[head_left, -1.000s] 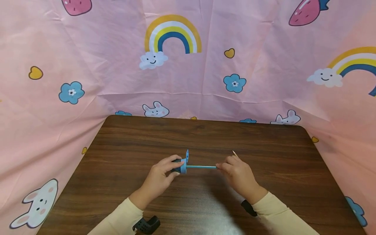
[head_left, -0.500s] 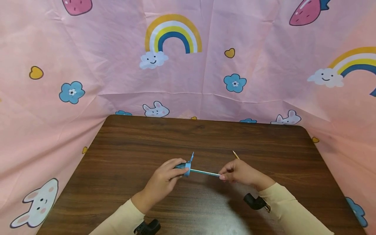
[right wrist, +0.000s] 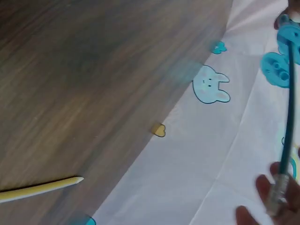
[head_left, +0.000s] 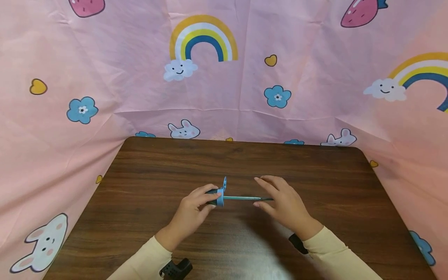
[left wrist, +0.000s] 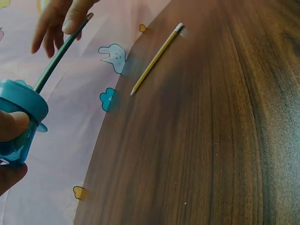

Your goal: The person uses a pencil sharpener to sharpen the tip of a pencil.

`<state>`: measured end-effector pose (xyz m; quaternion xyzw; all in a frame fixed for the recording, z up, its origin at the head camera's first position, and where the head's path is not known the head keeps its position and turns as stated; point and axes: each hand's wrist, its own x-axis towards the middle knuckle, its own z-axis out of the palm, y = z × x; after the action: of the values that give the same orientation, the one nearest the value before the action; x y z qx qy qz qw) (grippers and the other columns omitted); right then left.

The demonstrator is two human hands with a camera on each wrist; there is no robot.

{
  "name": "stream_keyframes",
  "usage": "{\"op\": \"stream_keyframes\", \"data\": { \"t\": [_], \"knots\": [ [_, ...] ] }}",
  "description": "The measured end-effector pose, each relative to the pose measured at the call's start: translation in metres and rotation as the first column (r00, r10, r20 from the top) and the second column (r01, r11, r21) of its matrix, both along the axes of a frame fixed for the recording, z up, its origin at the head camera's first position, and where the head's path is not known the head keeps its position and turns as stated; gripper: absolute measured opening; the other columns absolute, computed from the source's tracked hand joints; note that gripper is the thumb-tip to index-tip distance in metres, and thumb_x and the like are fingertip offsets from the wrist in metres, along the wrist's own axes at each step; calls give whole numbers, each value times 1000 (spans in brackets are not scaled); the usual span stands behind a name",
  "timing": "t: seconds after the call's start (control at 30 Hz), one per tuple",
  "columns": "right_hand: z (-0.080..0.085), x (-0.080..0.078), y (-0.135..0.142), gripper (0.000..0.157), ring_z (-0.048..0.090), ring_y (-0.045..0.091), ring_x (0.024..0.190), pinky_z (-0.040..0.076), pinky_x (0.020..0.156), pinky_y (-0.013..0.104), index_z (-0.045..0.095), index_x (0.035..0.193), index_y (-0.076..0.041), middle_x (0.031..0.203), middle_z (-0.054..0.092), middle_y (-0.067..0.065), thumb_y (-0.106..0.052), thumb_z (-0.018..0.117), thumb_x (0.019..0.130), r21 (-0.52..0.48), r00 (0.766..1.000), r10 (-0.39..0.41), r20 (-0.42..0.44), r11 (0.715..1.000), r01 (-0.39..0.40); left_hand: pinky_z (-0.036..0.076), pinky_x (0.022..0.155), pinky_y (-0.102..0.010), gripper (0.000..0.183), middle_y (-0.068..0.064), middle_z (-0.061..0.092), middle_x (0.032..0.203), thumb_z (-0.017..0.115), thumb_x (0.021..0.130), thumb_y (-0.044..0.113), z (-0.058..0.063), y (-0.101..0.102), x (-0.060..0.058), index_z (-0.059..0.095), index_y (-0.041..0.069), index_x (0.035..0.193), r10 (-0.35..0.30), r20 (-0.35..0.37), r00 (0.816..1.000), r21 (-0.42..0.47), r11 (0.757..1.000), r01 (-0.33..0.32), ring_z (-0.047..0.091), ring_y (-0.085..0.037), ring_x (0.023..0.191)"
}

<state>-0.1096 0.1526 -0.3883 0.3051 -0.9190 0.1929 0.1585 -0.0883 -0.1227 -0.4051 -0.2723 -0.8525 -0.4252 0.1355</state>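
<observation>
My left hand (head_left: pixel 191 208) holds a blue pencil sharpener (head_left: pixel 219 197) between thumb and fingers, on its side, the round lid (head_left: pixel 224 183) flipped up. From its mouth a teal pencil (head_left: pixel 241 198) sticks out to the right; its point is hidden inside the sharpener. In the left wrist view, the sharpener's see-through body (left wrist: pixel 16 145) sits in the fingers. Around the free end of the pencil, my right hand (head_left: pixel 285 200) has its fingers spread and fairly straight. The right wrist view shows the pencil's pale end (right wrist: pixel 279 187) in front of the parted fingers.
A yellow pencil (left wrist: pixel 157 58) with an eraser lies on the brown wooden table (head_left: pixel 168 163); my right hand hides it in the head view. Behind the table hangs a pink cloth (head_left: pixel 140 77) with printed rainbows, flowers and rabbits. Each wrist wears a black device (head_left: pixel 176 268).
My right hand has gone from pinching the pencil's end to spread fingers, after shifting and turning. The sharpener dipped slightly right, then returned. The yellow pencil's tip is now covered in the head view.
</observation>
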Motion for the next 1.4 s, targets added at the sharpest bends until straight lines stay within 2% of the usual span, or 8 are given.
{"op": "stream_keyframes", "data": {
  "t": [0.47, 0.6, 0.7, 0.77, 0.9, 0.97, 1.03, 1.4],
  "knots": [
    [-14, -2, -7, 22, 50, 13, 61, 42, 49, 24, 71, 88, -6, 75, 56, 1, -11, 51, 92, -106, 857, 130, -498, 972, -209, 49, 64, -21, 39, 4, 56, 119, 70, 74, -1, 7, -4, -1, 66, 14, 110, 53, 192, 980, 77, 995, -69, 56, -10, 97],
    [-11, 2, -8, 9, 47, 8, 60, 40, 48, 19, 72, 84, -10, 70, 53, -3, -6, 68, 76, -113, 950, 123, -286, 981, -161, 49, 64, -21, 40, 4, 55, 120, 70, 74, -1, 4, -4, 1, 66, 14, 111, 46, 208, 977, 47, 997, -57, 56, -11, 99],
    [-5, 4, -7, 10, 49, 2, 64, 43, 51, 16, 71, 81, -12, 71, 56, -8, -9, 73, 72, -164, 984, 138, 114, 979, -118, 50, 71, -21, 41, 5, 54, 121, 71, 73, -2, 1, -5, 3, 66, 14, 110, 31, 140, 990, -19, 999, -28, 54, -13, 106],
    [-1, 1, -6, 6, 49, 1, 60, 43, 49, 17, 71, 80, -9, 68, 58, -6, -11, 71, 75, -245, 881, 175, 439, 967, -70, 50, 77, -23, 41, 4, 54, 121, 72, 71, -3, -1, -6, 4, 67, 13, 109, 2, 53, 999, -54, 999, 1, 53, -14, 109],
    [3, -9, 1, 14, 44, 5, 50, 39, 45, 20, 68, 83, 3, 61, 56, -1, -11, 67, 80, -340, 506, 246, 827, 935, 102, 48, 84, -27, 40, -1, 57, 117, 72, 67, -7, -5, -4, 4, 69, 8, 104, -77, -114, 990, -72, 995, 69, 52, -18, 109],
    [4, -14, 3, 16, 42, 8, 48, 38, 45, 22, 67, 83, 4, 59, 52, -1, -11, 67, 80, -338, 427, 258, 867, 933, 123, 48, 84, -28, 40, -4, 57, 115, 72, 67, -9, -5, -3, 3, 69, 7, 103, -95, -152, 984, -62, 994, 87, 53, -19, 108],
    [5, -17, 4, 15, 43, 8, 52, 40, 47, 23, 68, 85, 1, 61, 54, -2, -14, 66, 81, -317, 469, 245, 849, 945, 81, 49, 83, -27, 40, -4, 57, 115, 72, 68, -9, -4, -2, 2, 69, 7, 104, -89, -154, 984, -57, 995, 81, 53, -19, 108],
    [9, -5, -6, 47, 54, 15, 101, 42, 92, 37, 57, 122, -18, 110, 56, -4, -35, 67, 79, -61, 921, -5, 390, 998, 31, 51, 73, -21, 41, 2, 54, 121, 70, 71, -5, -6, -4, -1, 67, 12, 109, 38, 3, 999, -21, 999, -38, 52, -16, 109]
  ]
}}
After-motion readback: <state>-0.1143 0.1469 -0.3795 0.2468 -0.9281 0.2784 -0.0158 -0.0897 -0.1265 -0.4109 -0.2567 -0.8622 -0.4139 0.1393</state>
